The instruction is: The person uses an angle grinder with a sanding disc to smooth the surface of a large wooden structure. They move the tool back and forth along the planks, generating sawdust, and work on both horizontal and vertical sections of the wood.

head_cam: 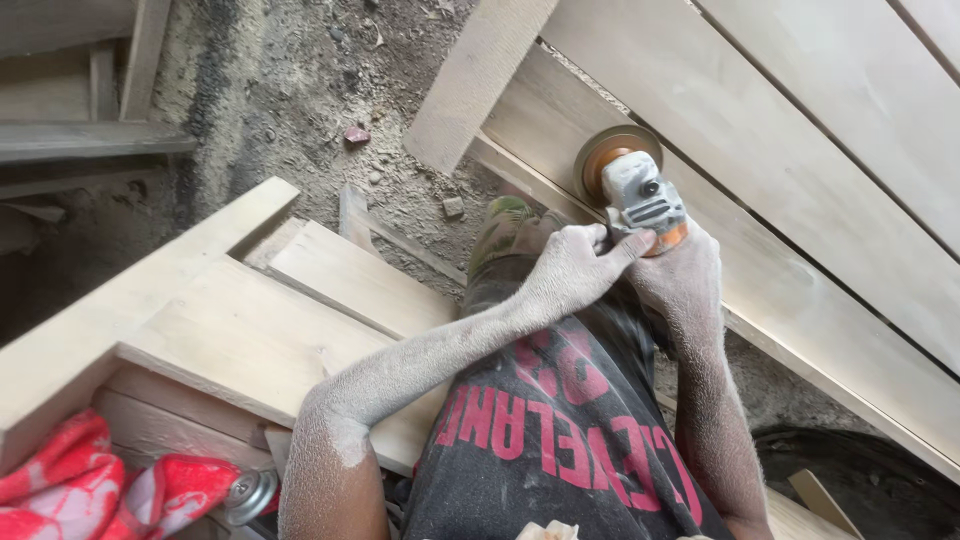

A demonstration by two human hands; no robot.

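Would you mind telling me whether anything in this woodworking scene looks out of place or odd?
Yes. Both the left hand and right hand gripping the angle grinder are bare and coated in pale dust, as are the forearms. A second grinder lies loose beside a red cloth at the edge of the wooden boards.

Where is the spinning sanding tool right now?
The angle grinder is upper right of centre, gripped by both hands, its disc on the pale wooden board.
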